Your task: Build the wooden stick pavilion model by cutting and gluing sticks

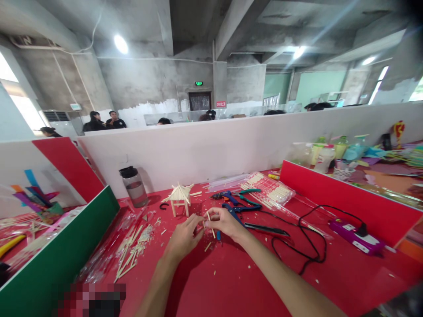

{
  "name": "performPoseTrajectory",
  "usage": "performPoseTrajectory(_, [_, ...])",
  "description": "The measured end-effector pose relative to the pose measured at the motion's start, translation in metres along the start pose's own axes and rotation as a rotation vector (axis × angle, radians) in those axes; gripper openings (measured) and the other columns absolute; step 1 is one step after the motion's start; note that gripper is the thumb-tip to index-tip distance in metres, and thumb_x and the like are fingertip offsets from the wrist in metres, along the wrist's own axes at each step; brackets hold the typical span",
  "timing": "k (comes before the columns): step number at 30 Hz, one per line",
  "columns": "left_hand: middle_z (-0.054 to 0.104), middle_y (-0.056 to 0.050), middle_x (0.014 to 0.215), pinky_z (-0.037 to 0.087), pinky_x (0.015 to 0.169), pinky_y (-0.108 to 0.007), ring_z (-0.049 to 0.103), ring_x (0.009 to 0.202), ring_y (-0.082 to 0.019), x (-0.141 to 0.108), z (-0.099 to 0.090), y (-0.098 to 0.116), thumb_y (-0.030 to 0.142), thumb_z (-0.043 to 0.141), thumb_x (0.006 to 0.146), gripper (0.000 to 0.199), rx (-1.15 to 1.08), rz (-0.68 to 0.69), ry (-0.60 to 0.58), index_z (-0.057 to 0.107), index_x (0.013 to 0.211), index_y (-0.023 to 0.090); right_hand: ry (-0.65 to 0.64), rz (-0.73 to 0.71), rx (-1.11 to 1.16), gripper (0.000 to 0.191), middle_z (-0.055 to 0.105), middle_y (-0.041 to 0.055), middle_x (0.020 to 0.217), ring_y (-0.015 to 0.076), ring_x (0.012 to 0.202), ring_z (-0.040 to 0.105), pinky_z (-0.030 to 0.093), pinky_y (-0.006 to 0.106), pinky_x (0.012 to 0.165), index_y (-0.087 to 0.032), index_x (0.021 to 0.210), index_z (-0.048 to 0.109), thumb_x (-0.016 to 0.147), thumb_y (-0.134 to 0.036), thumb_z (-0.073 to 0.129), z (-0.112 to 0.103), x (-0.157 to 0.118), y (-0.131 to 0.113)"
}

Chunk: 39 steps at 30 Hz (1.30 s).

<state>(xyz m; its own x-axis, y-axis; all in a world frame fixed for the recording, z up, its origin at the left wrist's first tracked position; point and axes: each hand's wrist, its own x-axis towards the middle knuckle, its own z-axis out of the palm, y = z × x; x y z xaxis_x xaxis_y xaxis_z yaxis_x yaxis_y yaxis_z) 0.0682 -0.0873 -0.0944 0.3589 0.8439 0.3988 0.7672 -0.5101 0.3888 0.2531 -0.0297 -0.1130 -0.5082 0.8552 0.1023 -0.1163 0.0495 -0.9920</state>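
In the middle of the red table, my right hand (225, 223) pinches a thin wooden stick (213, 233) between thumb and fingers. My left hand (187, 234) is closed close against it, its fingertips meeting at the same spot; what they grip is too small to make out. Just behind my left hand stands a small pavilion model (180, 200) made of pale sticks, with a pointed roof on legs. A glue gun (235, 213) with a blue body lies behind my right hand, beside pliers (228, 197) with dark blue handles.
Loose sticks (129, 255) and scraps lie at left beside crumpled plastic. A water bottle (134, 187) stands near the white partition (198, 149). Packed sticks (269, 189) lie at back right. A black cable (302, 224) runs to a purple power strip (357, 237). Green (62, 246) and red (346, 202) dividers flank the table.
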Motion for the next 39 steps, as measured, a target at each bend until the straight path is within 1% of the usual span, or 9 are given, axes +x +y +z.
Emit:
performPoseTrajectory(5, [0.066,-0.005,0.108,0.050,0.086,-0.030,0.065,0.096,-0.019,-0.0004,0.0005,-0.0007,0.029,0.050,0.092,0.028,-0.002,0.002,0.019,0.059,0.118,0.024,0.023,0.001,0.001,0.043,0.065,-0.0011,0.069,0.0126,0.056,0.059,0.046,0.024,0.055,-0.017,0.086,0.062,0.060,-0.044,0.084,0.0024,-0.0017,-0.0056])
performPoseTrajectory(8, [0.066,-0.005,0.111,0.050,0.086,-0.031,0.065,0.097,-0.019,-0.0007,0.0020,-0.0021,0.029,0.050,0.092,0.030,0.012,0.002,0.021,0.057,0.121,0.024,0.037,-0.004,-0.003,0.043,0.065,-0.0011,0.067,0.0125,0.054,0.058,0.046,0.025,0.055,-0.017,0.086,0.062,0.059,-0.043,0.084,0.0032,-0.0028,-0.0085])
performPoseTrajectory(12, [0.065,-0.006,0.112,0.050,0.085,-0.030,0.065,0.095,-0.019,-0.0006,0.0039,-0.0036,0.028,0.049,0.092,0.030,0.029,-0.003,0.024,0.055,0.122,0.024,0.032,-0.011,0.002,0.043,0.065,-0.0016,0.067,0.0130,0.053,0.059,0.047,0.025,0.054,-0.018,0.087,0.062,0.060,-0.044,0.083,0.0033,-0.0027,-0.0083])
performPoseTrajectory(16, [0.066,-0.005,0.108,0.049,0.086,-0.030,0.065,0.095,-0.018,-0.0001,0.0022,-0.0022,0.027,0.048,0.093,0.026,0.025,0.006,0.014,0.058,0.116,0.024,0.026,-0.003,0.017,0.045,0.066,-0.0012,0.069,0.0131,0.053,0.059,0.047,0.025,0.053,-0.018,0.086,0.061,0.058,-0.045,0.084,0.0031,-0.0013,-0.0047])
performPoseTrajectory(21, [0.066,-0.005,0.105,0.050,0.085,-0.029,0.065,0.090,-0.018,-0.0001,-0.0006,0.0005,0.030,0.048,0.093,0.024,0.020,0.000,0.014,0.059,0.113,0.023,0.032,0.017,0.025,0.046,0.065,-0.0016,0.068,0.0142,0.056,0.060,0.049,0.026,0.055,-0.019,0.087,0.061,0.058,-0.045,0.085,0.0038,-0.0014,-0.0040])
performPoseTrajectory(27, [0.065,-0.005,0.107,0.050,0.083,-0.029,0.065,0.091,-0.017,-0.0006,0.0032,-0.0026,0.030,0.047,0.094,0.027,0.019,0.020,0.037,0.057,0.118,0.023,0.044,0.011,0.013,0.046,0.065,-0.0018,0.065,0.0129,0.054,0.059,0.049,0.026,0.056,-0.017,0.087,0.063,0.058,-0.045,0.084,0.0042,-0.0032,-0.0094])
performPoseTrajectory(32, [0.066,-0.004,0.107,0.049,0.083,-0.028,0.065,0.091,-0.017,-0.0008,0.0036,-0.0036,0.028,0.047,0.093,0.027,0.010,0.035,0.029,0.057,0.117,0.024,0.040,0.020,0.019,0.045,0.066,-0.0010,0.068,0.0131,0.057,0.060,0.048,0.024,0.056,-0.017,0.088,0.063,0.057,-0.042,0.086,0.0045,-0.0033,-0.0090])
performPoseTrajectory(39, [0.066,-0.004,0.104,0.049,0.079,-0.027,0.064,0.086,-0.016,-0.0010,0.0012,-0.0019,0.029,0.048,0.093,0.025,0.020,0.028,0.026,0.058,0.114,0.022,0.022,0.027,0.051,0.043,0.068,0.0003,0.069,0.0128,0.056,0.061,0.049,0.025,0.058,-0.016,0.090,0.063,0.062,-0.043,0.083,0.0023,-0.0030,-0.0077])
